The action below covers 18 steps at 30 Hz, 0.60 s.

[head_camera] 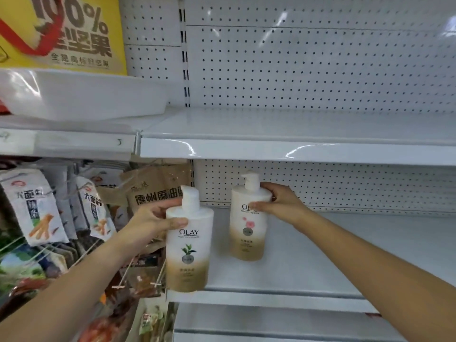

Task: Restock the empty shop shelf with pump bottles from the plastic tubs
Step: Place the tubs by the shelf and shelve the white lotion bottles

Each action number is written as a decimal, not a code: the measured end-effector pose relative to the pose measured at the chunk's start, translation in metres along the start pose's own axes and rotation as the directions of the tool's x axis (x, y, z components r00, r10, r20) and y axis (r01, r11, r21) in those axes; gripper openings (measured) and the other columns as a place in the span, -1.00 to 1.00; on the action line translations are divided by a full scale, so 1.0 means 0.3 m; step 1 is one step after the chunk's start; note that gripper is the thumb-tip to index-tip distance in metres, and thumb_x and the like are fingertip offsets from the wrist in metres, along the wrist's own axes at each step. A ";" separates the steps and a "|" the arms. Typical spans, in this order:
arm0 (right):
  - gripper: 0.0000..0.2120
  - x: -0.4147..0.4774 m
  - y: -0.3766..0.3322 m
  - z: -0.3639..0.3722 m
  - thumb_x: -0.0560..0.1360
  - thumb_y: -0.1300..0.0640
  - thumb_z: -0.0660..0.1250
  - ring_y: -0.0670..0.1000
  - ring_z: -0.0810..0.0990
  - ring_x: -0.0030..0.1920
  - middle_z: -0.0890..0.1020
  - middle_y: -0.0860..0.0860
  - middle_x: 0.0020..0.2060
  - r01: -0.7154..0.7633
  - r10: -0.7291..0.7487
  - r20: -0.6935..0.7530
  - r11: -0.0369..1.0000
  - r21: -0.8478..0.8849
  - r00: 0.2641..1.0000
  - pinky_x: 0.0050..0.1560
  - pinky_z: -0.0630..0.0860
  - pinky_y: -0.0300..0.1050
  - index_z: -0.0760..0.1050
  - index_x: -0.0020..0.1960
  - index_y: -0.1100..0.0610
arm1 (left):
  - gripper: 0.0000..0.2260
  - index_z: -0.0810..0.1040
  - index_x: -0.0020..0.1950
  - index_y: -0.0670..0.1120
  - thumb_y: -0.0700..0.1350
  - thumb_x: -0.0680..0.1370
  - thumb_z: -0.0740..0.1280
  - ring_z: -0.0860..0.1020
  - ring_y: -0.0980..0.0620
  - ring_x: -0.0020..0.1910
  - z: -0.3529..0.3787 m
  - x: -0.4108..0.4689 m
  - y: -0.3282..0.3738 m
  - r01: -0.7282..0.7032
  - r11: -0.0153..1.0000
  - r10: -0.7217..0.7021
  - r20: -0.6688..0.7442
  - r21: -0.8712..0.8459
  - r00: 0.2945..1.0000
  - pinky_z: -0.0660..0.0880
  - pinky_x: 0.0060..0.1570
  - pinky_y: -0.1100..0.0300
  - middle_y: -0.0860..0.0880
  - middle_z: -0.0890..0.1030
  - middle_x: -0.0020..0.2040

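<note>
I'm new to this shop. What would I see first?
Mid-picture, the left hand grips the white-and-gold leaf bottle by the front edge of the shelf; the right hand grips the matching rose bottle farther in. A big yellow sign sits top left, above snack packets.

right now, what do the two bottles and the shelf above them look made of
The left bottle and right bottle: likely plastic, smooth, opaque white fading to gold, soft sheen. The shelf: probably painted metal, glossy white, light streaks reflecting off its front edge.
</note>
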State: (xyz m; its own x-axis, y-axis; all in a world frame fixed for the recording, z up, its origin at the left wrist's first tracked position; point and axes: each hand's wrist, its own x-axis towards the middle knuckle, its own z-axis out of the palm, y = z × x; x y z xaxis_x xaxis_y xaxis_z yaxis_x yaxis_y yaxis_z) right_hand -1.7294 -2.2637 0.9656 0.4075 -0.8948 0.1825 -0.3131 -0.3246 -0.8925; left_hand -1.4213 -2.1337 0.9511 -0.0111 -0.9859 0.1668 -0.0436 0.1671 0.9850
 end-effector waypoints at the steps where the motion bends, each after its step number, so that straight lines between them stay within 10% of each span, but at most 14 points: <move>1: -0.55 0.010 -0.004 0.002 0.37 0.15 0.60 -0.14 0.68 0.01 0.71 -0.10 0.03 -0.001 0.001 0.014 1.000 -0.006 1.000 0.05 0.60 -0.19 0.58 0.22 0.03 | -0.56 0.61 0.24 -0.10 -0.29 0.38 0.55 0.71 -0.11 0.03 0.014 -0.004 0.006 0.002 1.000 -0.001 0.015 -0.027 1.000 0.64 -0.20 0.22 -0.13 0.73 0.06; 4: -0.60 0.044 -0.011 0.010 0.40 0.17 0.57 -0.21 0.67 -0.05 0.69 -0.14 0.00 0.012 -0.011 0.031 1.000 -0.018 0.999 -0.08 0.57 -0.35 0.54 0.18 -0.02 | -0.61 0.59 0.25 -0.19 -0.46 0.47 0.37 0.71 -0.12 0.01 0.021 0.012 -0.006 0.004 0.998 -0.002 0.029 -0.060 1.000 0.64 -0.19 0.20 -0.17 0.73 0.06; 10: -0.53 0.152 0.011 0.034 0.36 0.15 0.60 -0.15 0.66 0.02 0.68 -0.12 0.04 -0.006 0.006 0.017 1.000 0.000 1.000 -0.07 0.58 -0.30 0.54 0.21 -0.02 | -0.41 0.71 0.16 -0.06 0.00 0.16 0.71 0.68 -0.18 0.12 0.001 0.066 -0.053 -0.010 0.995 0.014 0.033 -0.103 0.999 0.65 -0.02 0.11 -0.20 0.69 0.15; 18: -0.43 0.330 0.081 0.127 0.34 0.17 0.62 -0.06 0.67 0.08 0.69 -0.03 0.10 -0.019 0.018 0.030 0.999 0.032 0.999 0.11 0.60 -0.14 0.53 0.30 0.07 | -0.27 0.59 0.31 -0.21 -0.04 0.20 0.69 0.66 -0.22 0.16 -0.017 0.106 -0.097 0.006 0.993 0.000 0.053 -0.119 0.999 0.64 0.01 0.07 -0.24 0.67 0.19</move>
State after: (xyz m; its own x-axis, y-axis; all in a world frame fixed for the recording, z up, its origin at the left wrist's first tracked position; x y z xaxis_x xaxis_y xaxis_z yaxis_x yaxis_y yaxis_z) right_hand -1.6639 -2.3486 0.9462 0.4276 -0.8907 0.1541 -0.2933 -0.2979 -0.9084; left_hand -1.4153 -2.1700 0.9281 -0.0636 -0.9844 0.1643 0.0759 0.1593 0.9843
